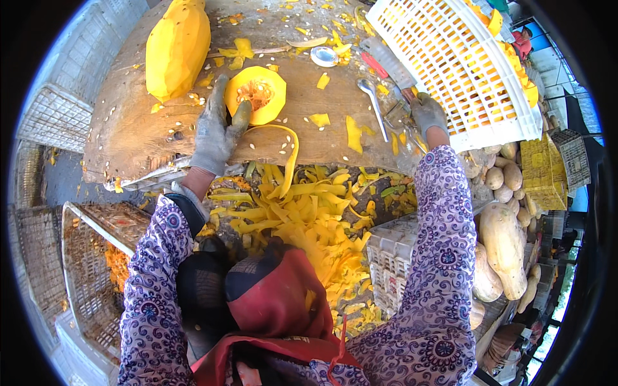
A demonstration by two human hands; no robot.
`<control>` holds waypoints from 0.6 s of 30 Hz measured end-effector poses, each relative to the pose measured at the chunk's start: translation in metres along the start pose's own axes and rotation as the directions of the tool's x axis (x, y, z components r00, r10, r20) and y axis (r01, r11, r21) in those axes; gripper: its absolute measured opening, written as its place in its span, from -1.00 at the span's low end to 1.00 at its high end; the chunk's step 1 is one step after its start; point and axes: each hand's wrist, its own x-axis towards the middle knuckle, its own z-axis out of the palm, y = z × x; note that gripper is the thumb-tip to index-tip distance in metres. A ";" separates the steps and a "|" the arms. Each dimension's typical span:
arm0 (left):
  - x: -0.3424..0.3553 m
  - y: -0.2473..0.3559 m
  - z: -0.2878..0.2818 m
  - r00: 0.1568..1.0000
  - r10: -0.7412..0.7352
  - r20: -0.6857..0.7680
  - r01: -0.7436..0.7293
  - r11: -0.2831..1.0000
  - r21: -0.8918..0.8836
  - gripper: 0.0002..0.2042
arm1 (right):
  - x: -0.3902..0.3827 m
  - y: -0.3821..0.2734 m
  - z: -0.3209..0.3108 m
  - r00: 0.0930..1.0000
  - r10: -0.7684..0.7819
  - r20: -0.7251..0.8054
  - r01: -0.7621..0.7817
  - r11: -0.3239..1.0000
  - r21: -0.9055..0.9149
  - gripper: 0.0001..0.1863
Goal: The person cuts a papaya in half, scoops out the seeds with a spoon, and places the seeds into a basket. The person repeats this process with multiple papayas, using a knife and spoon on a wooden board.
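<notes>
My left hand (pixel 219 125), in a grey glove, grips a cut piece of peeled pumpkin (pixel 273 96). Its fingers lie along the left side and the thumb rests by the cut face, where a hollow with seeds and strings shows. My right hand (pixel 428 114), also gloved, is closed around the brown handle of a cleaver (pixel 391 63), whose broad blade lies on the board beside a white crate. A metal spoon (pixel 373 106) lies left of that hand. At the far left of the wooden board (pixel 148 138) rests a long peeled pumpkin (pixel 178 51).
The slotted white crate (pixel 463 64) holds orange pieces. A small round metal lid (pixel 324 56) and a red-handled tool (pixel 374 65) lie on the board among seeds and scraps. Peels (pixel 309 219) heap below. Unpeeled pumpkins (pixel 503 248) lie at right; a dirty crate (pixel 93 283) stands at left.
</notes>
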 end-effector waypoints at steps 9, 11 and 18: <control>0.000 0.000 -0.001 0.998 -0.042 0.036 0.040 0.998 0.051 -0.32 | 0.029 -0.020 0.001 0.992 0.027 0.120 -0.008 0.988 -0.153 -0.58; -0.001 0.001 -0.002 1.000 0.001 0.027 -0.003 0.997 0.077 -0.31 | 0.029 -0.024 -0.002 0.993 0.013 0.121 0.015 0.974 -0.226 -0.59; -0.001 0.004 -0.004 0.997 0.077 0.005 -0.077 0.989 0.127 -0.33 | 0.021 -0.029 -0.004 0.999 0.005 0.033 0.005 0.954 -0.300 -0.60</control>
